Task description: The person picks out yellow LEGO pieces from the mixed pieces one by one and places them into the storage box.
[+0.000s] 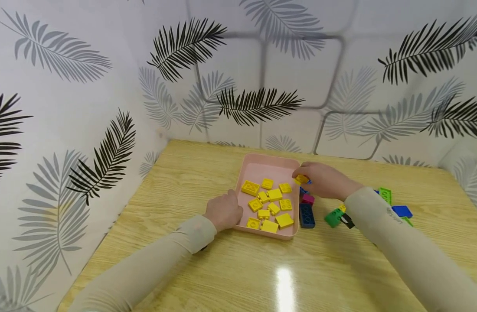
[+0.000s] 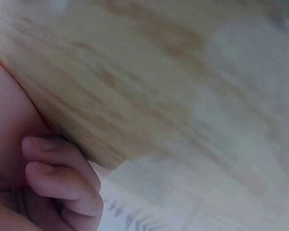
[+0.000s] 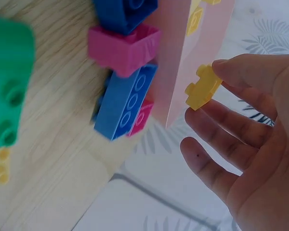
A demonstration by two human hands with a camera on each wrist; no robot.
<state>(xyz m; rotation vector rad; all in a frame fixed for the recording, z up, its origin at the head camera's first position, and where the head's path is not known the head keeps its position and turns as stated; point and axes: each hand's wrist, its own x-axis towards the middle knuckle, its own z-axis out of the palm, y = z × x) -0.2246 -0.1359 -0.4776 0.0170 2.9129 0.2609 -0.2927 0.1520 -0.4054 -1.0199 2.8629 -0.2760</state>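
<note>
A shallow pink tray (image 1: 269,160) holds several loose yellow bricks (image 1: 275,194). At its left front corner my left hand (image 1: 224,211) grips the wall; in the left wrist view its curled fingers (image 2: 62,180) lie against the pink side. Over the tray's right edge, my right hand (image 1: 325,179) pinches a small yellow brick (image 3: 203,87) between thumb and fingertips. Below that hand, along the tray's outer right wall, sit a magenta brick (image 3: 120,48) and blue bricks (image 3: 127,103).
Right of the tray, under the right forearm, lie a green piece (image 1: 334,217), a light green brick (image 1: 385,195) and a blue brick (image 1: 402,211), partly hidden by the sleeve. A leaf-patterned wall covering (image 1: 238,69) rises behind the wooden table (image 1: 176,173).
</note>
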